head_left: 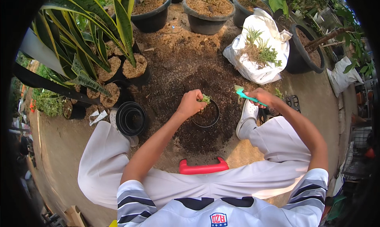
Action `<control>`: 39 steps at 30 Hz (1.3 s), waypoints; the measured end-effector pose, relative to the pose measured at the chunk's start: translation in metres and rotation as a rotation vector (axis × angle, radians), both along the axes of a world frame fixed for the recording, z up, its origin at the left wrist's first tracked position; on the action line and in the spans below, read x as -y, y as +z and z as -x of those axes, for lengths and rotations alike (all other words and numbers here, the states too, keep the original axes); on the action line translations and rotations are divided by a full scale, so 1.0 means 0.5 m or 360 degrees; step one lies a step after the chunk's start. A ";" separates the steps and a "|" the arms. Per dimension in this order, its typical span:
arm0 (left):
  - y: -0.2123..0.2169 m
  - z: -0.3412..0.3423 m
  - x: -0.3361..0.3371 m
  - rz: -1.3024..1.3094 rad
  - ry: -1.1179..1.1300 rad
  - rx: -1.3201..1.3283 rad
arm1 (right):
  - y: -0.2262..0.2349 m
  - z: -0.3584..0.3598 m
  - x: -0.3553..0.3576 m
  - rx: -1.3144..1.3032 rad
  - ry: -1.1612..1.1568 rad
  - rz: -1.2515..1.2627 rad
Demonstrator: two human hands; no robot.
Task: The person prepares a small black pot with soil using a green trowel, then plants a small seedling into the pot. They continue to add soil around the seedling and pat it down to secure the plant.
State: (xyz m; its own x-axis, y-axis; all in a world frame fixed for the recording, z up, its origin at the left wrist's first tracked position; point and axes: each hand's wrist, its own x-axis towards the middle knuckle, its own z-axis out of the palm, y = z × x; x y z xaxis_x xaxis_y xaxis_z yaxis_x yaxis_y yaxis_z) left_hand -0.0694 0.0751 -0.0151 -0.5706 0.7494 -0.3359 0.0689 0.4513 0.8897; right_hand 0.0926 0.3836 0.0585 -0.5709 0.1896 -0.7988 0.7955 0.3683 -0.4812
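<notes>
Closed around a small green plant (205, 99), my left hand (190, 103) is at the upper left rim of a black pot (206, 124). Dark soil fills part of that pot, which stands on loose soil (186, 139) spread over the ground. Off to the right, my right hand (261, 97) grips the turquoise handle of a small hand trowel (248, 95). Its blade points left and up, apart from the pot, above my white shoe. The lower part of the plant is hidden by my left fingers.
Nested black pots (131, 118) stand by my left knee. A red plastic handle-shaped piece (203, 166) lies in front of me. At the far right is a white sack (259, 65) with pulled plants on it. Potted snake plants (135, 65) crowd the left; large planters (208, 19) line the back.
</notes>
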 end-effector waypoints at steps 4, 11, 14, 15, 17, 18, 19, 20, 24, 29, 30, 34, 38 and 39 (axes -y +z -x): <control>-0.008 -0.002 0.010 -0.0028 0.0027 0.0085 | 0.088 -0.029 0.036 0.0150 0.0015 0.0042; 0.009 -0.006 0.007 0.0030 -0.0007 0.0080 | 0.166 -0.030 0.122 0.0438 0.0178 0.0055; -0.002 -0.006 0.017 0.0022 0.0028 0.0037 | 0.181 -0.002 0.179 0.0471 0.0296 0.0075; -0.004 -0.006 0.019 0.0005 0.0024 0.0023 | 0.181 0.003 0.196 0.0459 0.0322 0.0089; -0.007 -0.009 0.019 -0.0029 0.0006 0.0003 | 0.182 0.013 0.220 0.0494 0.0351 0.0105; -0.007 -0.010 0.015 -0.0015 -0.0011 -0.0003 | 0.184 0.016 0.224 0.0512 0.0385 0.0083; -0.006 -0.009 0.009 -0.0002 -0.0031 -0.0008 | 0.188 0.017 0.226 0.0530 0.0416 0.0060; -0.002 -0.009 0.016 0.0022 -0.0028 -0.0015 | 0.195 0.024 0.233 0.0546 0.0473 0.0045; -0.005 -0.011 0.030 0.0027 -0.0004 -0.0070 | 0.272 0.061 0.253 0.0486 0.0929 -0.0276; 0.002 -0.017 0.028 0.0011 -0.0036 0.0026 | 0.284 0.075 0.222 0.0278 0.1224 -0.0452; 0.006 -0.018 0.026 0.0025 -0.0037 0.0018 | 0.278 0.078 0.217 0.0258 0.1236 -0.0455; 0.022 -0.018 0.020 0.0105 -0.0014 -0.0027 | 0.221 0.083 0.178 0.0019 0.1335 -0.0504; 0.008 -0.016 0.022 0.0035 -0.0057 -0.0313 | 0.145 0.071 0.168 -0.0171 0.1264 -0.0498; 0.003 -0.016 0.022 0.0033 -0.0062 -0.0338 | 0.120 0.066 0.169 -0.0175 0.1259 -0.0536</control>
